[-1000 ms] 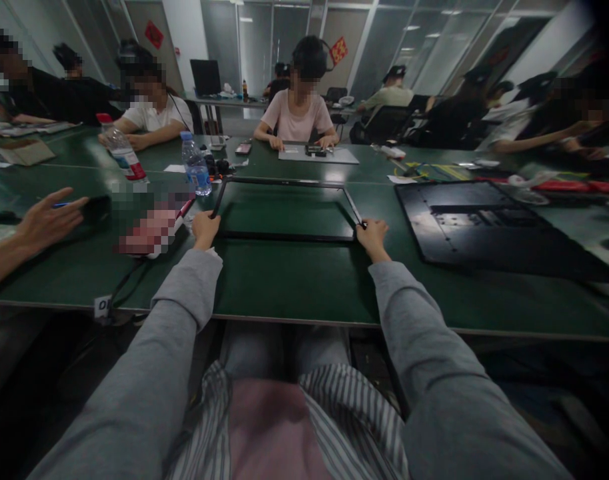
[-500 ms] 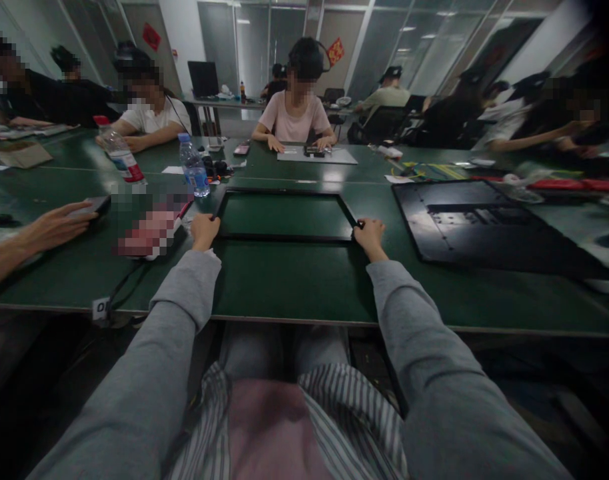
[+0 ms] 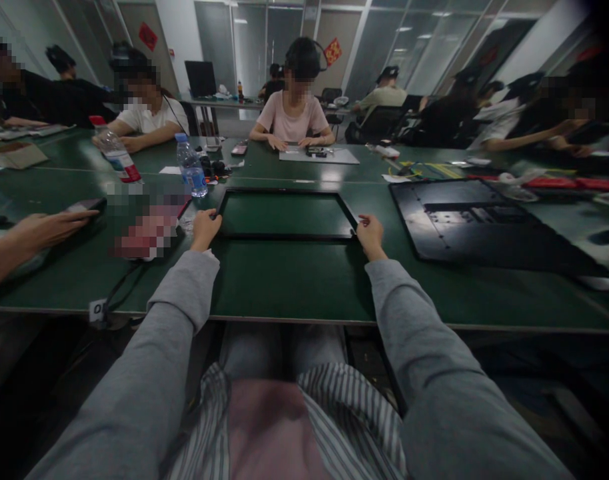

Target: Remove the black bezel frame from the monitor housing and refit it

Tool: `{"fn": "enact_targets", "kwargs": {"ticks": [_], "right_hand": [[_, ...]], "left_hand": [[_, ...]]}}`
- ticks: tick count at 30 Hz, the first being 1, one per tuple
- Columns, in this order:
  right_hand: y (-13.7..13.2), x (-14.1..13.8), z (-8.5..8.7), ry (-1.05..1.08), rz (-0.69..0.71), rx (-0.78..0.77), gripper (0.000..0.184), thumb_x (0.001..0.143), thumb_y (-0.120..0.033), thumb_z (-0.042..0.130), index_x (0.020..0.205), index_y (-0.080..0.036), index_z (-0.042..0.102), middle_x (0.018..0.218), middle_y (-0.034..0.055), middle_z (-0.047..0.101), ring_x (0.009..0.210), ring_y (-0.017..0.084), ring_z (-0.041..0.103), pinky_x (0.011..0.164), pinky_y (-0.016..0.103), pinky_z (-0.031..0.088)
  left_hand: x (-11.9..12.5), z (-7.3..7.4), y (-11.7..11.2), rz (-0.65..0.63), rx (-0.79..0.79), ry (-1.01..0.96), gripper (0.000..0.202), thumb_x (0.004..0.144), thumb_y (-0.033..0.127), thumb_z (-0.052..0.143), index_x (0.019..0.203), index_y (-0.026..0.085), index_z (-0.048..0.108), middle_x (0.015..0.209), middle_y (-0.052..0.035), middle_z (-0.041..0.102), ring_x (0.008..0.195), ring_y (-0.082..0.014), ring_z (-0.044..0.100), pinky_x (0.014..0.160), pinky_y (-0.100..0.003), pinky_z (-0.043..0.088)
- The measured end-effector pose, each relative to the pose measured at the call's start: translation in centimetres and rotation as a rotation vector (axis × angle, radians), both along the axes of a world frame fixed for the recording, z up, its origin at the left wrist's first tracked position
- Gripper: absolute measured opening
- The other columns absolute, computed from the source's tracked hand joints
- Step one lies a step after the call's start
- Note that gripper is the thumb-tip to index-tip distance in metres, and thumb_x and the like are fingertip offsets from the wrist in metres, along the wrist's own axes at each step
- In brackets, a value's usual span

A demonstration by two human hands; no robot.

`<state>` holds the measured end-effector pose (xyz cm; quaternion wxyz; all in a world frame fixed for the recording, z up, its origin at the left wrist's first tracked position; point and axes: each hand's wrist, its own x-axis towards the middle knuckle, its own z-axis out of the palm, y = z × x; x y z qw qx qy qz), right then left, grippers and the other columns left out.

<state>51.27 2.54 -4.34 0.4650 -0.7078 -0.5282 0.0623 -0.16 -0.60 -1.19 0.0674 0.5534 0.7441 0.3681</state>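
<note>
A thin black rectangular frame (image 3: pixel 284 237), like a screen bezel, lies in front of me with the green tabletop showing through its opening. My left hand (image 3: pixel 205 230) is closed on its left side, fingers curled round the bar. On the opposite side, my right hand (image 3: pixel 371 235) grips the frame near its near right corner. Part of the fingers on both hands is hidden. To the right of my right hand lies a large black panel (image 3: pixel 434 233) with a recessed strip. A phone-like object with a red, blurred-out surface (image 3: pixel 147 230) lies left of my left hand.
On the green table (image 3: pixel 294 287) stand a blue-capped water bottle (image 3: pixel 192 170) and a red-capped bottle (image 3: pixel 118 153). Another person's hand (image 3: pixel 59 230) holds a phone at the left. A person (image 3: pixel 294 120) works across the table. Yellow wires (image 3: pixel 419 172) lie beyond the black panel.
My right hand's fingers have shifted slightly on the frame, with the index finger lifted a little. My left hand keeps its hold, and the frame has hardly moved.
</note>
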Motion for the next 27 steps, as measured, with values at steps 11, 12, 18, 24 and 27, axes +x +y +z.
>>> {"fn": "enact_targets", "kwargs": {"ticks": [11, 12, 18, 24, 27], "right_hand": [[0.44, 0.30, -0.32, -0.027, 0.009, -0.018, 0.045, 0.076, -0.015, 0.052, 0.115, -0.013, 0.073, 0.104, 0.0152, 0.073, 0.101, 0.029, 0.065, 0.103, 0.051, 0.052], [0.46, 0.32, -0.33, -0.023, 0.014, -0.014, 0.046, 0.075, -0.014, 0.051, 0.116, -0.013, 0.073, 0.105, 0.0154, 0.074, 0.101, 0.029, 0.065, 0.103, 0.051, 0.053], [0.55, 0.42, -0.39, -0.005, 0.018, -0.017, 0.047, 0.074, -0.014, 0.051, 0.115, -0.013, 0.074, 0.105, 0.0153, 0.075, 0.099, 0.028, 0.067, 0.102, 0.049, 0.054], [0.38, 0.28, -0.22, -0.040, 0.043, -0.032, 0.041, 0.078, -0.016, 0.053, 0.111, -0.015, 0.076, 0.105, 0.0151, 0.075, 0.102, 0.030, 0.067, 0.104, 0.052, 0.053], [0.22, 0.14, -0.05, -0.056, 0.046, -0.040, 0.042, 0.077, -0.014, 0.051, 0.111, -0.014, 0.077, 0.106, 0.0160, 0.075, 0.102, 0.031, 0.067, 0.105, 0.053, 0.052]], "left_hand": [[0.26, -0.15, 0.27, -0.072, 0.014, 0.000, 0.042, 0.093, 0.027, 0.064, 0.130, 0.013, 0.077, 0.128, -0.0186, 0.075, 0.116, -0.0312, 0.069, 0.107, -0.042, 0.051], [0.35, -0.10, 0.21, -0.077, 0.021, -0.004, 0.041, 0.092, 0.026, 0.064, 0.128, 0.013, 0.078, 0.127, -0.0181, 0.075, 0.116, -0.0309, 0.069, 0.107, -0.042, 0.051], [0.56, -0.05, 0.05, -0.105, 0.042, 0.019, 0.040, 0.090, 0.024, 0.064, 0.125, 0.014, 0.079, 0.122, -0.0173, 0.074, 0.119, -0.0316, 0.067, 0.110, -0.043, 0.050], [0.25, -0.69, 0.41, -0.126, 0.040, 0.059, 0.043, 0.093, 0.025, 0.063, 0.131, 0.011, 0.076, 0.129, -0.0205, 0.069, 0.124, -0.0319, 0.065, 0.113, -0.042, 0.048], [0.18, -0.85, 0.47, -0.126, 0.040, 0.048, 0.041, 0.093, 0.024, 0.064, 0.130, 0.012, 0.077, 0.129, -0.0194, 0.068, 0.124, -0.0320, 0.064, 0.114, -0.043, 0.048]]}}
